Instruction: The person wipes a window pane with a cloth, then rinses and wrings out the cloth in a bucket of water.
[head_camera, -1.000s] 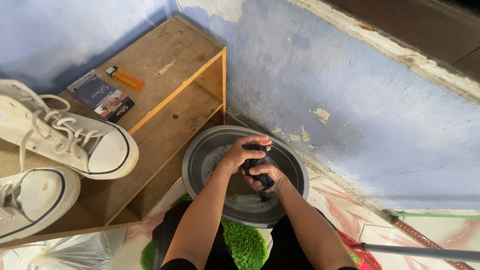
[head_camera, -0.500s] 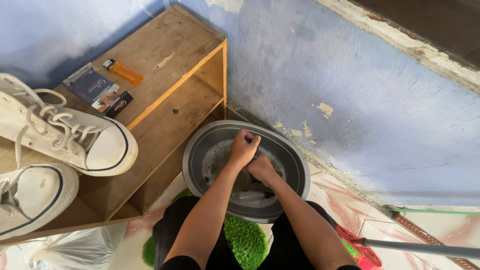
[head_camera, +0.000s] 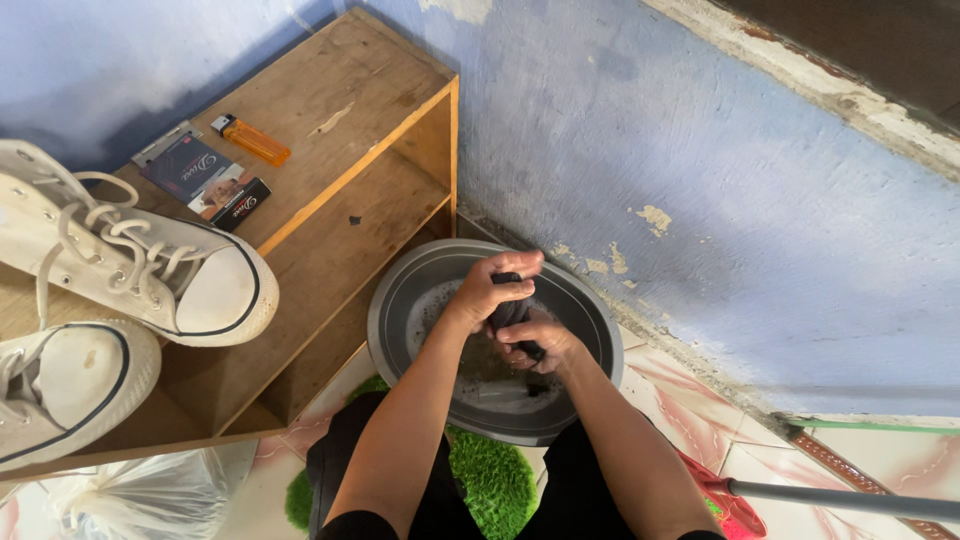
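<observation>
Left hand: we see the left hand (head_camera: 487, 289) closed around the upper end of a dark wet cloth (head_camera: 511, 314), fingers curled over it.
Right hand: the right hand (head_camera: 541, 341) grips the lower end of the same cloth, just under the left hand; the two hands touch.
Cloth: it is held above the middle of the grey plastic basin (head_camera: 400, 300), stretched between both fists.
Basin: it stands on the tiled floor (head_camera: 690, 400), close to the blue wall (head_camera: 700, 200), and holds dirty foamy water.
Shelf: a wooden shelf (head_camera: 340, 190) is just beside the basin on the left.
On the shelf: two white sneakers (head_camera: 140, 270), an orange lighter (head_camera: 252, 140) and a dark small box (head_camera: 205, 182).
Near the knees: a green mat (head_camera: 490, 490).
</observation>
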